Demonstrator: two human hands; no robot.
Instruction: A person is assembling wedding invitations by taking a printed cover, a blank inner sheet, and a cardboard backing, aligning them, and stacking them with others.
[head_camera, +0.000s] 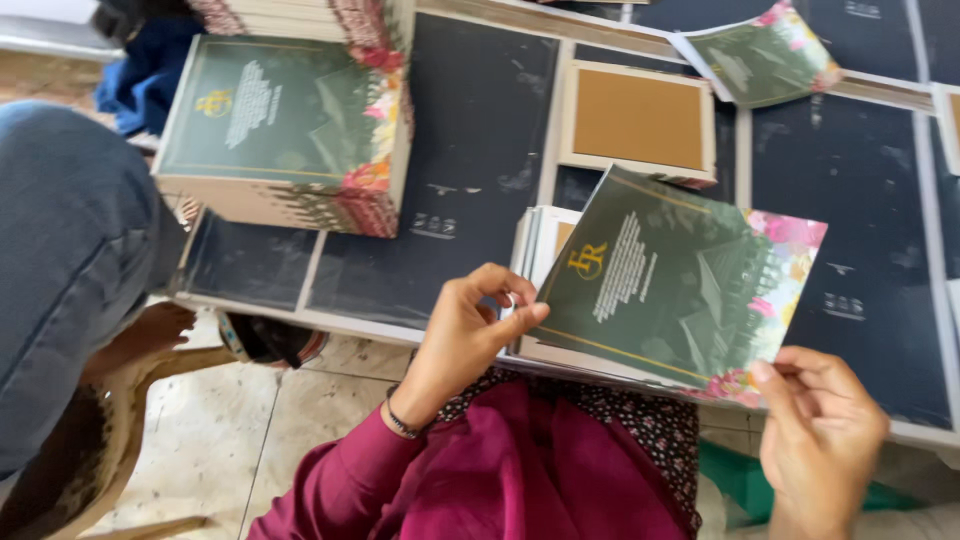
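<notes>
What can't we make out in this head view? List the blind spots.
- Small stack under the green floral card, head view: the card covers most of it, so its depth can't be counted.
- Right hand: wrist cut off by the bottom edge.
- Left hand: fingertips overlap at the card's corner; the grip point is hidden.
- Tall card stack: motion blur smears the edges.
- Second person's sleeve: cropped by the left edge.
</notes>
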